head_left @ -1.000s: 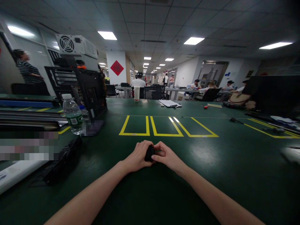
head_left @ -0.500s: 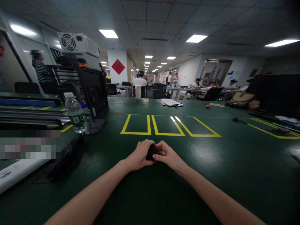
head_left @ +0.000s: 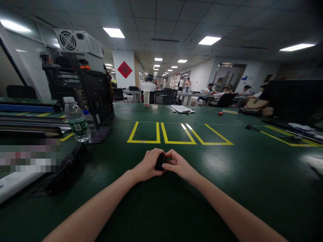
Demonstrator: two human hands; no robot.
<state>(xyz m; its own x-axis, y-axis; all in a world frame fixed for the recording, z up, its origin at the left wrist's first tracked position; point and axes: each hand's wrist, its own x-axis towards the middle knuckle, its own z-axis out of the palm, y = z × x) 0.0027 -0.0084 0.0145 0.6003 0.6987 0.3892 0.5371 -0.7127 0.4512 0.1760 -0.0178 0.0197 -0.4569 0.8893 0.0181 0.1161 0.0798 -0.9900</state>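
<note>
A small black object (head_left: 159,162), its kind too dark to make out, is between my two hands just above or on the green table (head_left: 161,205). My left hand (head_left: 148,164) curls around its left and upper side, fingers bent over the top and thumb low. From the right, my right hand (head_left: 178,165) pinches its near edge with thumb and fingertips. The fingers cover much of the object. Beyond my hands, yellow tape outlines (head_left: 176,143) mark the tabletop.
At left stand a water bottle (head_left: 77,121) and an open computer case (head_left: 93,90) topped by a power supply (head_left: 78,42). A black bundle (head_left: 64,169) lies nearer. Farther back are a white cup (head_left: 146,98) and a clipboard (head_left: 182,109). A dark monitor (head_left: 297,101) is at right.
The view has shifted slightly, so the surroundings sit a little further left and up. Both hands keep nearly the same grip on the black object.
</note>
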